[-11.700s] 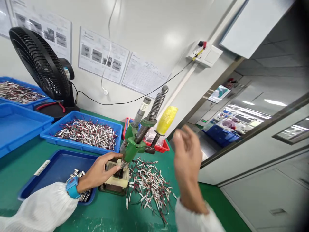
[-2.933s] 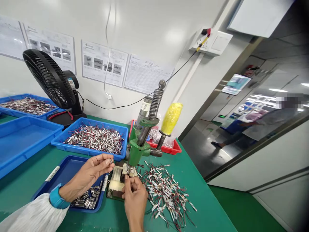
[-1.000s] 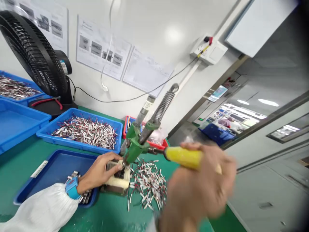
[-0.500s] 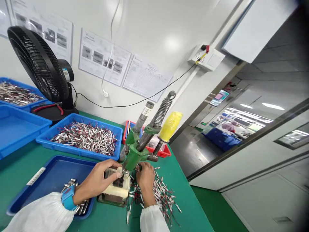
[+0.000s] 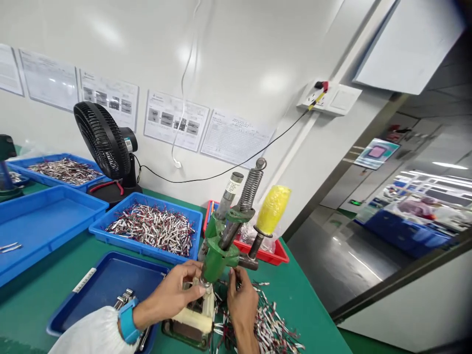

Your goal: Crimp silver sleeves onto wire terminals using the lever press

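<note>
A green hand press with a coil spring and a yellow-wrapped handle stands on the table in front of me. My left hand, with a blue band at the wrist, is at the left of the press, thumb and fingers curled in at the foot of its ram. What they pinch is hidden. Close to the press's right side, my right hand has thumb and fingers drawn together; anything between them is too small to make out. Beneath it spreads a pile of small silvery parts with red and black wires.
A dark blue tray with metal pieces lies at left. Behind it is a blue bin of wired parts. Another blue tray, a black fan and a red bin stand around. The table's right edge drops to the floor.
The view has swung left, so everything sits further right and lower. My right hand has turned, and its thumb now shows beside the press. My left hand stays at the ram.
</note>
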Action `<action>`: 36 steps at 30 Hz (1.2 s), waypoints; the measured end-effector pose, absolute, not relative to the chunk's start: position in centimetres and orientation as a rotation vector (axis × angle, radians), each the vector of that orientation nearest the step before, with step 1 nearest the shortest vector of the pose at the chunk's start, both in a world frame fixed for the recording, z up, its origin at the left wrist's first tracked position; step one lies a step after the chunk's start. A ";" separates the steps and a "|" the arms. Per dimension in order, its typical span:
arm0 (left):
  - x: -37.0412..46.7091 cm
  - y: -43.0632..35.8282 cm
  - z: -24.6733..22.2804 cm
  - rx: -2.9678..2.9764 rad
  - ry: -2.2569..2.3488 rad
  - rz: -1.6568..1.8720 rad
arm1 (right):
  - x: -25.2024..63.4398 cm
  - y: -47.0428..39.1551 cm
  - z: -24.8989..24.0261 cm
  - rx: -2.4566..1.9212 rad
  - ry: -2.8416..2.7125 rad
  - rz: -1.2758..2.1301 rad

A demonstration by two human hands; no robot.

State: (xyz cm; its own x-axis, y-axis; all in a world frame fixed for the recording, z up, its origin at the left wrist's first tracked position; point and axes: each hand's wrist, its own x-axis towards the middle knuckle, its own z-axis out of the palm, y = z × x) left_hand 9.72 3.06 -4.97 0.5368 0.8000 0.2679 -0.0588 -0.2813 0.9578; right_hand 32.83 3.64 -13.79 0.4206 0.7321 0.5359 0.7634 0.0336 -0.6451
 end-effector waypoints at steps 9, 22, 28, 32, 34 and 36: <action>0.2 7.3 -1.1 2.068 1.191 1.178 | 32.8 3.3 -12.9 -1.682 -1.211 0.039; 0.7 4.7 -8.2 2.479 1.360 0.347 | 30.0 0.2 -10.9 -1.566 -1.062 0.167; 1.2 5.3 -7.1 2.582 1.316 0.284 | 25.6 -3.9 -11.2 -1.412 -0.861 0.395; 0.9 4.8 -7.4 2.696 1.223 0.287 | 22.6 -5.2 -11.4 -1.349 -0.882 0.425; 0.7 4.5 -7.6 2.727 1.189 0.277 | 21.5 -5.0 -11.1 -1.350 -0.924 0.425; 0.7 4.3 -7.6 2.725 1.183 0.269 | 20.7 -4.6 -10.7 -1.356 -0.934 0.462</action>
State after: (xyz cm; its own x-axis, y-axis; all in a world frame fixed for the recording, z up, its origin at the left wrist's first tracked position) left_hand 0.68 4.28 -7.65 0.6712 0.7344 0.1008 0.7058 -0.6748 0.2157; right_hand 20.74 -4.60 -10.71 0.5768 0.7610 0.2969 0.2258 0.2007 -0.9533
